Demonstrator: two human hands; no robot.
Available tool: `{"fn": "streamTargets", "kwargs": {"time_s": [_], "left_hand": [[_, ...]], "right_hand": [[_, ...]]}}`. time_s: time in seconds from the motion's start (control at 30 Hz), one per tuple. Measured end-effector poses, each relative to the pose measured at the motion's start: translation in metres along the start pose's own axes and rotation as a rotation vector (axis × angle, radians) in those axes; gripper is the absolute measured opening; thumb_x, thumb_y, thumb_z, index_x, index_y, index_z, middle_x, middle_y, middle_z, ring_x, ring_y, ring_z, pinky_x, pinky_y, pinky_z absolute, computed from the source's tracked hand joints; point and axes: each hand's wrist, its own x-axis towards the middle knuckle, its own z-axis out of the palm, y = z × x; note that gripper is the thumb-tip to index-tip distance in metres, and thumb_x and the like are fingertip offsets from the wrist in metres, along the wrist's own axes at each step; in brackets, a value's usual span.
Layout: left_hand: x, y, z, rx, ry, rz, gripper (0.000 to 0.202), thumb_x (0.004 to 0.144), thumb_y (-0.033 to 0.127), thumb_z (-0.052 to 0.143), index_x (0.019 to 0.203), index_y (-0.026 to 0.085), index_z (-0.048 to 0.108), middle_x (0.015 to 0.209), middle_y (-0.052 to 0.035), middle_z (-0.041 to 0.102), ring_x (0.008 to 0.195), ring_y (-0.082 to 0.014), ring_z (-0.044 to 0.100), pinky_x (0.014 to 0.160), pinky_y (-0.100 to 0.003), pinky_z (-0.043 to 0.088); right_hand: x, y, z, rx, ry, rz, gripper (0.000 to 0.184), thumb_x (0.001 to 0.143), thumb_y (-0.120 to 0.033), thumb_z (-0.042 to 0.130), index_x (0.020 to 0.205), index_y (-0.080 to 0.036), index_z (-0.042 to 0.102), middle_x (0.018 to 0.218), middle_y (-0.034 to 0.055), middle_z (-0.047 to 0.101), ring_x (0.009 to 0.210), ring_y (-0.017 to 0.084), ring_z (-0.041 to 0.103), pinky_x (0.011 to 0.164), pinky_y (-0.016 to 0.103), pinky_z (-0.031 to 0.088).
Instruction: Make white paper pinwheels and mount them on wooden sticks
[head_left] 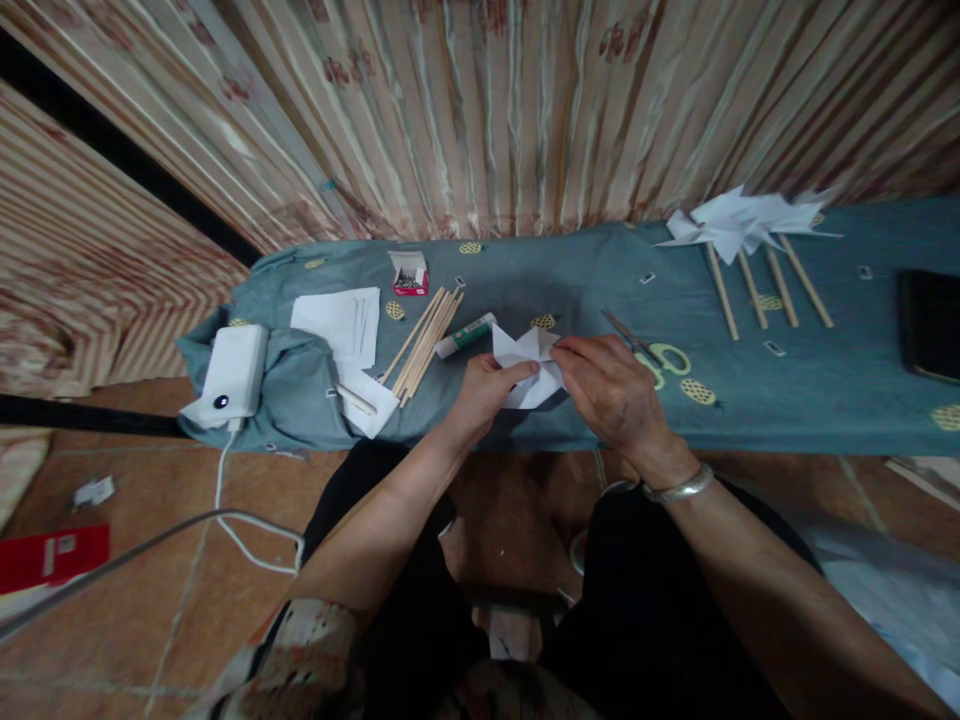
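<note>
A white folded paper pinwheel is between my two hands, just above the front of the cloth-covered surface. My left hand pinches it from the left, thumb lying across its middle. From the right, my right hand closes its fingertips on the pinwheel's edge; whether a small pin is in them I cannot make out. Left of the pinwheel lies a green and white glue stick. Scissors with light green handles rest beside my right hand, partly behind it.
Several wooden sticks, a small red box of pins and white paper sheets lie left. A white power bank trails a cable. Finished pinwheels on sticks lie far right, near a dark phone. A curtain hangs behind.
</note>
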Motion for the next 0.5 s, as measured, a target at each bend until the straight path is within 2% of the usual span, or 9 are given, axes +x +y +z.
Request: {"fn": "streamTargets", "kwargs": {"time_s": [0.13, 0.5], "left_hand": [[0.0002, -0.0006, -0.0004, 0.034, 0.002, 0.011, 0.014, 0.058, 0.024, 0.079, 0.070, 0.018, 0.074, 0.072, -0.0014, 0.074, 0.065, -0.0159, 0.064, 0.067, -0.028, 0.049], [0.0003, 0.0005, -0.0006, 0.010, -0.005, 0.009, 0.015, 0.056, 0.020, 0.080, 0.069, 0.016, 0.075, 0.070, -0.0015, 0.074, 0.062, -0.0143, 0.062, 0.065, -0.026, 0.048]], "right_hand": [[0.0001, -0.0013, 0.0006, -0.020, 0.029, -0.042, 0.026, 0.094, -0.012, 0.050, 0.108, -0.015, 0.073, 0.105, 0.0104, 0.074, 0.093, 0.023, 0.065, 0.085, 0.037, 0.055], [-0.0007, -0.0016, 0.0017, -0.053, 0.026, -0.065, 0.026, 0.095, -0.013, 0.050, 0.108, -0.016, 0.072, 0.105, 0.0099, 0.074, 0.092, 0.023, 0.064, 0.084, 0.036, 0.055]]}}
